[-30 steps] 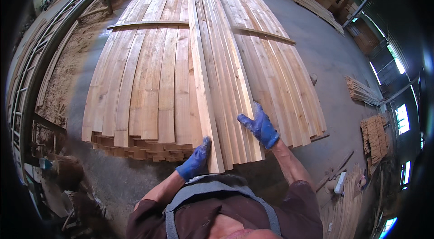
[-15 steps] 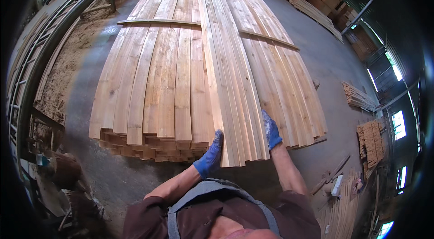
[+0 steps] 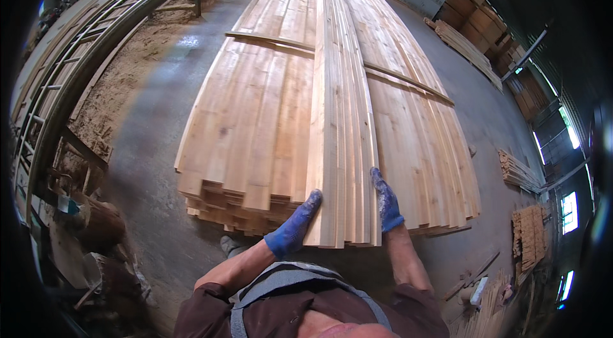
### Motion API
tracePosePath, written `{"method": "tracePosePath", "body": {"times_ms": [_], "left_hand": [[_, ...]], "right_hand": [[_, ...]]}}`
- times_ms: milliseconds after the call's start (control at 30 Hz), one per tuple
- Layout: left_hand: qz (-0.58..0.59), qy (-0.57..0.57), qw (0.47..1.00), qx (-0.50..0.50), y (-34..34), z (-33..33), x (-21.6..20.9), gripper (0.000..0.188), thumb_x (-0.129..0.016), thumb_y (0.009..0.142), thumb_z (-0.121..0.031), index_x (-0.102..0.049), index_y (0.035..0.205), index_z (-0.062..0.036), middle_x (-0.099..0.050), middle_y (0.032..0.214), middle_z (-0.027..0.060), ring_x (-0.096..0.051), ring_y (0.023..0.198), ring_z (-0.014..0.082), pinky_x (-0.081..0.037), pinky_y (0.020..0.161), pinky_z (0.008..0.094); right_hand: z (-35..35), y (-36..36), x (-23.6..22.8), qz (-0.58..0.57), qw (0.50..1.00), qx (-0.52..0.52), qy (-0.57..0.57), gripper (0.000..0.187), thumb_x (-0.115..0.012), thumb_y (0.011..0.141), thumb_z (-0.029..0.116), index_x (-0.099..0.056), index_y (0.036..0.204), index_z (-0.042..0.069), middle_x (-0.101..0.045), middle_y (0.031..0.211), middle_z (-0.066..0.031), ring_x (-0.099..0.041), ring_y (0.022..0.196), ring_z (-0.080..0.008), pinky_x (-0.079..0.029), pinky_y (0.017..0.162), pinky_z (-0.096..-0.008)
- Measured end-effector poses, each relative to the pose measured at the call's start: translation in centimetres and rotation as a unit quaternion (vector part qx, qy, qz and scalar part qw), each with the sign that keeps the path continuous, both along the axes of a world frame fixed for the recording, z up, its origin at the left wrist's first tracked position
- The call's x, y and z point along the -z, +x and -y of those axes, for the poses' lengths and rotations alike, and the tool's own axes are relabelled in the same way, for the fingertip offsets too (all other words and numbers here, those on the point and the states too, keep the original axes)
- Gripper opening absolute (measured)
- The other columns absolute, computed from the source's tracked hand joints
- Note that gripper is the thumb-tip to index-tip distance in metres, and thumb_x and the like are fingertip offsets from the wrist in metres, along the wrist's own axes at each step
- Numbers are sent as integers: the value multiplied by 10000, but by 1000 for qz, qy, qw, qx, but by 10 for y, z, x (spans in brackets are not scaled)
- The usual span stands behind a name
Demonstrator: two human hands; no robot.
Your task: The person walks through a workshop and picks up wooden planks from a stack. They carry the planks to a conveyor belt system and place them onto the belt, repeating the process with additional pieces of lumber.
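A big stack of long pale wooden boards (image 3: 255, 127) stretches away from me across the floor. On top of it, in the middle, stands a bundle of thin boards set on edge (image 3: 345, 165). My left hand (image 3: 295, 226), in a blue glove, presses flat against the left side of that bundle at its near end. My right hand (image 3: 385, 200), also blue-gloved, lies flat against the bundle's right side. Both hands clamp the bundle between them.
Thin cross slats (image 3: 408, 79) lie across the stack further along. Sawdust and a curved metal rail (image 3: 83, 63) run along the left. Wood scraps and small board piles (image 3: 520, 172) lie on the concrete floor at the right. Crates stand at the far right.
I have moved closer over the stack's near end. Both hands have closed in from a wider spread onto the two sides of the upright board bundle.
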State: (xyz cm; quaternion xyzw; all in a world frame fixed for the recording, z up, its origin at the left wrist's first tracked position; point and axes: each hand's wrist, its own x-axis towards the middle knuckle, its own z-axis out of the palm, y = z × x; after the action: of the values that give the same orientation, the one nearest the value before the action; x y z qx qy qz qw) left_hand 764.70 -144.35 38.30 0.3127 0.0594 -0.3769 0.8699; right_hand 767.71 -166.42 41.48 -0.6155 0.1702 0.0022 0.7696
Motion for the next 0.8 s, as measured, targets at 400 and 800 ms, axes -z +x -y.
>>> {"method": "tracePosePath", "body": {"times_ms": [400, 800], "left_hand": [[527, 208, 824, 29, 40, -182, 0, 731, -689, 895, -109, -321, 1519, -9, -609, 1220, 282, -610, 1064, 436, -480, 954, 412], [354, 191, 910, 96, 28, -374, -176, 826, -472, 970, -671, -600, 1203, 111, -624, 1023, 161, -592, 891, 184, -518, 787, 308]], "right_hand": [[-156, 18, -7, -10, 987, -100, 126, 476, -531, 1046, 313, -510, 1421, 22, -606, 1340, -72, -582, 1206, -166, -473, 1053, -326], [-325, 23, -49, 211, 953, -199, 88, 517, -409, 1093, 314, -403, 1487, -21, -502, 1469, -99, -490, 1328, -166, -386, 1127, -319]]}}
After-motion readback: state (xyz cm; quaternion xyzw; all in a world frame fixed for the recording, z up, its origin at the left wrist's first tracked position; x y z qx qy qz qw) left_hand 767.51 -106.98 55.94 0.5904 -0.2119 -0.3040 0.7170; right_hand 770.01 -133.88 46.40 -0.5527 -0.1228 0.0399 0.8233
